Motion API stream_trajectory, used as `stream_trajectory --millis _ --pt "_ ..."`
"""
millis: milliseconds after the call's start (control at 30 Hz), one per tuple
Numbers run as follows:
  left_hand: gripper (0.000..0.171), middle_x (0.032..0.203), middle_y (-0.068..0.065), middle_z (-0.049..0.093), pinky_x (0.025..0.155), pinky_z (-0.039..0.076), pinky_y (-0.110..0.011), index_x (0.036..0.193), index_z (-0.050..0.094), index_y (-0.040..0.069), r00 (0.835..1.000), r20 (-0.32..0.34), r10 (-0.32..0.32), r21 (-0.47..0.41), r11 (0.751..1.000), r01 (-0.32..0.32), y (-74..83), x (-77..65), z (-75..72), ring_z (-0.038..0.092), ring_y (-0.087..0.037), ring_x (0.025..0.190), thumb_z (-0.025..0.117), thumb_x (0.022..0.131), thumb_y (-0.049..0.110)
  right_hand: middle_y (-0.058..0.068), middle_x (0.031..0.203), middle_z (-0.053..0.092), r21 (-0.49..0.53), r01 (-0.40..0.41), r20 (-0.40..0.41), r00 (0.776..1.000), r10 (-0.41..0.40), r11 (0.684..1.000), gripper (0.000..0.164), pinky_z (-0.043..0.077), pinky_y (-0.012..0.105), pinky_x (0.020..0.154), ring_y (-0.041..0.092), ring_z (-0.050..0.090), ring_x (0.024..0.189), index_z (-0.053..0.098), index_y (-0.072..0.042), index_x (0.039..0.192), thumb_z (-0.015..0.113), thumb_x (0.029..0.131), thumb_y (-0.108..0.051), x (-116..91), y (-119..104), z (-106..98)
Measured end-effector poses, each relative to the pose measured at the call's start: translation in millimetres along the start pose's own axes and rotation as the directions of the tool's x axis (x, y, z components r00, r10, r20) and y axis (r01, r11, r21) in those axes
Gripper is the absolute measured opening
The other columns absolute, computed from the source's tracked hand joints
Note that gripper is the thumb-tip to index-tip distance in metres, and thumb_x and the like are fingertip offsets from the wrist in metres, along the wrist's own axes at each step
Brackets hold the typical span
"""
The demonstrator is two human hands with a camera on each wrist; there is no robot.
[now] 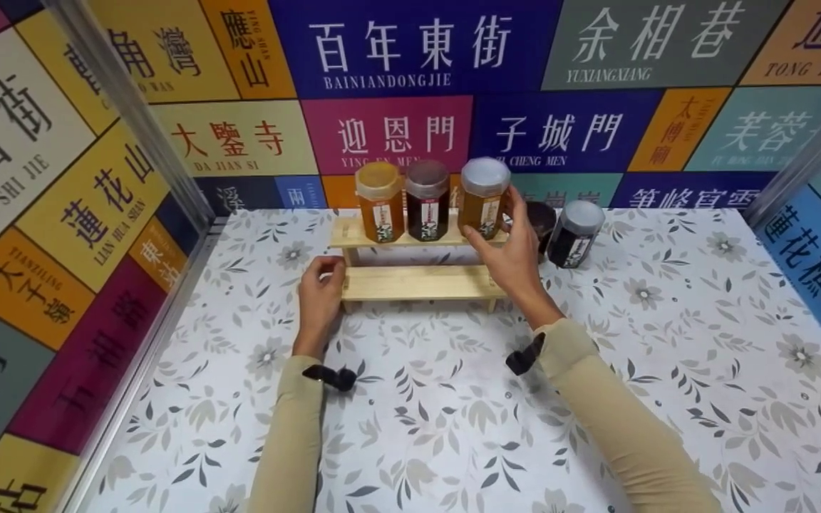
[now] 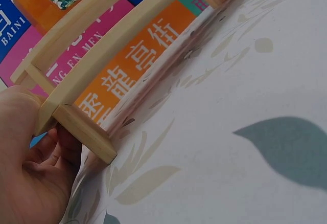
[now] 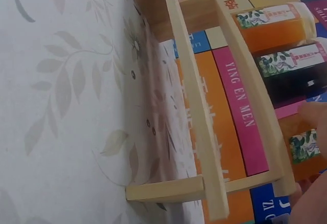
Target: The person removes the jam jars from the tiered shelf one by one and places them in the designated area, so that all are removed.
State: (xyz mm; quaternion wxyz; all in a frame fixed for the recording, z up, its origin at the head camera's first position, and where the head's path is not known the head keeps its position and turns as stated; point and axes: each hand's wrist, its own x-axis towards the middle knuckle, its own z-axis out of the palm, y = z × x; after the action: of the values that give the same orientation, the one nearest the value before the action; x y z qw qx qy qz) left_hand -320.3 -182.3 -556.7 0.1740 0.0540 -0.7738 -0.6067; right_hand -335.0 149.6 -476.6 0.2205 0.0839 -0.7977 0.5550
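Note:
A small two-step wooden rack stands on the cloth. My left hand grips the left end of its lower step; in the left wrist view the fingers curl in under the board. On the upper step, an orange jar with a yellow lid stands at the left, with a dark jar beside it. My right hand holds an amber jar with a pale lid at the right end of that step, thumb on its front and fingers round its right side. All three jars are upright.
Right of the rack, a dark jar with a grey lid stands on the floral tablecloth. Another dark jar is partly hidden behind my right hand. Panels of colourful street-name signs rise behind and at both sides.

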Motion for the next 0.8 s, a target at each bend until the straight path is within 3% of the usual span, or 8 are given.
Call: stream_trajectory --millis 267,567,800 --pt "0.019 0.115 -0.016 0.073 0.086 0.054 -0.02 0.118 0.074 0.003 1.0 -0.011 0.016 0.012 1.0 -0.015 -0.5 0.0 -0.2 0.068 -0.022 0.106 0.066 0.108 0.016 0.015 0.156 0.055 -0.053 0.006 -0.004 1.0 -0.006 0.999 0.093 0.05 0.046 0.115 0.028 0.055 0.14 0.039 -0.01 0.165 0.091 0.09 -0.026 -2.2 3.9 -2.4" --pt "0.02 0.118 -0.015 0.072 0.092 0.056 -0.03 0.12 0.073 0.003 1.0 -0.001 0.007 0.02 1.0 -0.007 -0.5 -0.6 -1.1 0.068 -0.023 0.111 0.065 0.109 0.018 0.011 0.153 0.054 0.005 -0.002 -0.002 1.0 0.002 1.0 0.092 0.052 0.045 0.116 0.027 0.055 0.141 0.045 -0.013 0.16 0.095 0.085 -0.031 -19.1 1.2 -15.6" --pt "0.019 0.118 -0.015 0.073 0.093 0.055 -0.032 0.119 0.073 0.003 1.0 0.002 0.006 0.021 1.0 -0.006 -1.1 -0.6 0.2 0.068 -0.024 0.111 0.065 0.109 0.018 0.008 0.144 0.062 0.016 0.038 -0.055 0.998 -0.037 0.999 0.088 0.056 0.039 0.113 0.023 0.062 0.133 0.054 -0.013 0.151 0.101 0.077 -0.023 -36.1 3.2 -29.0"
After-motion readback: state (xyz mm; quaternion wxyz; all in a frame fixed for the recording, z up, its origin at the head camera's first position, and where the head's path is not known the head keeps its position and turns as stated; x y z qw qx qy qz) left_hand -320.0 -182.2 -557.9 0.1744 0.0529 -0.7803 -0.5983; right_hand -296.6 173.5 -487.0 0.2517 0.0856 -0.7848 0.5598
